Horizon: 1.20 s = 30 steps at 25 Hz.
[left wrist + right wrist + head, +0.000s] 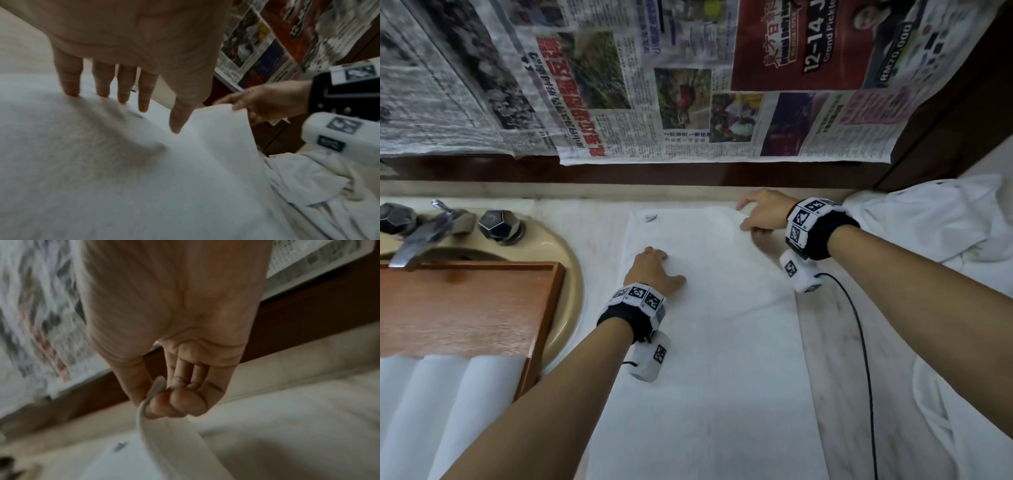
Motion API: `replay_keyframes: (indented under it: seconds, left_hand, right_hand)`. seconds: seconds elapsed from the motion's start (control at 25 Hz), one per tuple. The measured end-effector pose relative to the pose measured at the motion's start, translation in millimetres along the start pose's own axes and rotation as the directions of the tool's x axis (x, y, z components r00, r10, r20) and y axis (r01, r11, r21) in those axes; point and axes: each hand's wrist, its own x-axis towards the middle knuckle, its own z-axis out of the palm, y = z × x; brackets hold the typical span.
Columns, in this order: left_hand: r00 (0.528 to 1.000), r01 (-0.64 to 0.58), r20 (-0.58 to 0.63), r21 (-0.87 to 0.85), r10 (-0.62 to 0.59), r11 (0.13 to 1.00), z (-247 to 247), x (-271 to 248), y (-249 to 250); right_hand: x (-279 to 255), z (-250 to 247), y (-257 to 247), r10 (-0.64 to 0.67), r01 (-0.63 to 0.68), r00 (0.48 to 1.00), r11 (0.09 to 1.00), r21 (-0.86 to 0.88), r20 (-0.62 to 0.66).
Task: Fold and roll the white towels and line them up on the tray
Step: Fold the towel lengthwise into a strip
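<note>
A white towel (709,342) lies spread lengthwise on the counter in the head view. My left hand (654,270) presses flat on its upper middle, fingers straight (123,91) on the cloth (102,162). My right hand (760,212) pinches the towel's far right corner (156,387) between thumb and curled fingers and lifts it slightly; that hand (261,104) also shows in the left wrist view. A wooden tray (544,308) sits over the sink at left, with rolled white towels (448,404) at its near end.
A beige sink (571,274) with a metal tap (421,236) and knobs lies under the tray. A heap of loose white towels (935,226) fills the right side. Newspaper (654,85) covers the wall behind. A black cable (863,342) trails from my right wrist.
</note>
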Motion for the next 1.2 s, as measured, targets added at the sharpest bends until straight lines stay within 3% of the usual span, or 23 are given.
replay_keyframes:
  seconds: [0.08, 0.12, 0.16, 0.24, 0.32, 0.4, 0.56, 0.76, 0.88, 1.0, 1.12, 1.2]
  left_hand:
    - [0.997, -0.075, -0.008, -0.194, 0.075, 0.978, 3.1, -14.6, 15.8]
    - [0.991, -0.098, 0.058, -0.294, 0.120, 0.951, 4.2, -23.3, 26.2]
    - [0.975, -0.079, 0.165, -0.373, 0.149, 0.924, 6.3, -31.9, 36.5]
    - [0.909, -0.032, 0.375, -0.370, 0.181, 0.929, 11.0, -46.2, 51.7]
    - [0.876, -0.044, 0.442, -0.327, 0.194, 0.944, 15.1, -53.9, 54.7]
    - [0.870, 0.014, 0.458, -0.394, 0.183, 0.919, 11.8, -58.7, 48.9]
    - [0.876, 0.098, 0.441, -0.562, 0.198, 0.821, -23.7, -61.5, 32.5]
    - [0.904, 0.153, 0.391, -0.675, 0.174, 0.722, -60.6, -57.0, 4.9]
    - [0.920, 0.238, 0.382, -0.715, 0.082, 0.658, -62.8, -54.9, -27.4]
    - [0.952, 0.232, 0.305, -0.641, -0.035, 0.732, -50.6, -48.3, -60.3]
    - [0.986, 0.163, 0.115, -0.501, -0.122, 0.850, -32.0, -36.3, -81.6]
    - [0.986, 0.148, 0.005, -0.459, -0.164, 0.876, -21.2, -30.5, -88.5]
  right_hand:
    - [-14.9, 2.5, -28.5, -0.039, 0.010, 0.996, 0.944, 0.330, 0.081]
    - [-19.1, 3.2, -40.7, -0.066, 0.023, 0.994, 0.904, 0.426, 0.085]
    - [-22.0, 2.6, -49.6, -0.083, 0.036, 0.994, 0.877, 0.480, 0.077]
    - [-28.2, 0.1, -61.5, -0.099, 0.050, 0.993, 0.838, 0.543, 0.061]
    - [-30.1, -2.1, -63.4, -0.084, 0.036, 0.995, 0.802, 0.597, 0.053]
    - [-31.4, -2.3, -61.0, -0.034, -0.005, 0.998, 0.788, 0.616, 0.051]
    - [-25.5, 6.8, -57.0, -0.007, -0.005, 1.000, 0.882, 0.472, 0.024]
    - [1.1, 23.7, -80.4, -0.201, 0.217, 0.965, 0.973, 0.083, -0.165]
    - [25.1, 43.0, -105.4, -0.283, 0.260, 0.936, 0.957, -0.131, -0.209]
    - [44.3, 68.1, -123.2, -0.310, 0.275, 0.932, 0.943, -0.188, -0.188]
    - [64.7, 91.7, -130.9, -0.313, 0.279, 0.936, 0.939, -0.199, -0.163]
    - [75.2, 104.2, -130.7, -0.290, 0.258, 0.944, 0.946, -0.197, -0.157]
